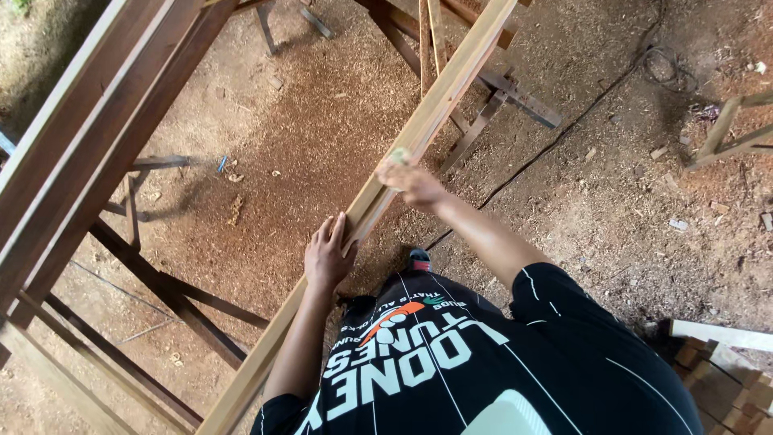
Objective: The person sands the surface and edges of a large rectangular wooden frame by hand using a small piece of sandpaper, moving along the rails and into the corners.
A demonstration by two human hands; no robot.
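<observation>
I had the long pale wooden rail (419, 129) lying on a slant across the metal trestle (491, 101), so it ran from low at my left up past my head toward the far end — a height that kept its top face within easy reach. My left hand (326, 258) lay flat against the rail's near edge, fingers (332, 234) stretched out and grasping nothing, which looked to me like a brace to keep the piece from sliding or twisting. My right hand (411, 181) was farther up the same rail, curled around a small pale pad (398, 155) — likely sandpaper, though it was too blurred to be sure — and pressed down on the top face. To my left stood a darker timber frame (88, 153), well apart from the rail. Beneath everything the sawdust-covered floor (306, 121) spread out, with a black cable (564, 129) trailing across it and a few offcuts (725, 387) stacked by my right side.
</observation>
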